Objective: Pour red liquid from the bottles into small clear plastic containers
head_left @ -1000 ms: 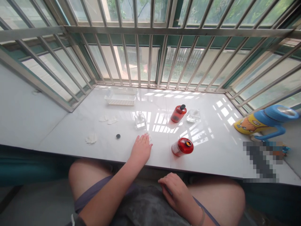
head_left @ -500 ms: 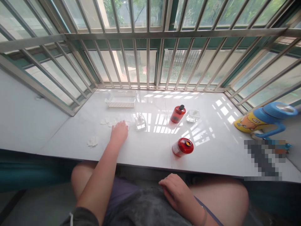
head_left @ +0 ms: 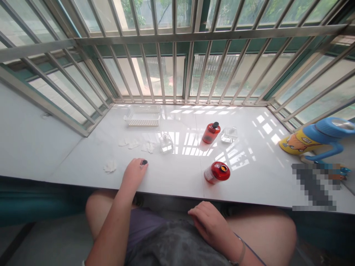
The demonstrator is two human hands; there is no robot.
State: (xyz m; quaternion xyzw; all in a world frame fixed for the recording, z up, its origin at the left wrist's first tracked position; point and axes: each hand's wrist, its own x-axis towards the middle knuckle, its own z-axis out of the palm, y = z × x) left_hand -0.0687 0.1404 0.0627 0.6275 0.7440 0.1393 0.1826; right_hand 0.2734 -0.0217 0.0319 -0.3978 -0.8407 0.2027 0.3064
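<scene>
My left hand (head_left: 134,173) is closed over the white surface near its front edge, pinching a small black bottle cap (head_left: 144,162). My right hand (head_left: 208,220) rests on my lap with its fingers loosely stretched out, holding nothing. A red bottle without a cap (head_left: 216,173) stands near the front edge, its neck orange inside. Farther back is another red bottle (head_left: 211,133) with a black cap on. Ahead of my left hand are a clear glass bottle (head_left: 166,143) and several crumpled white pieces (head_left: 148,146), perhaps tissue or cotton. One more white piece (head_left: 110,166) lies to its left.
A white perforated basket (head_left: 143,121) stands at the back left of the white tabletop (head_left: 174,173). Beside the rear red bottle is a small clear dish (head_left: 229,135). A blue and yellow flask (head_left: 313,136) stands at the right. Metal window bars (head_left: 174,74) rise behind.
My left hand has drawn back toward the front edge from beside the white pieces, and the black cap now shows in its fingers. My right hand stays on my lap.
</scene>
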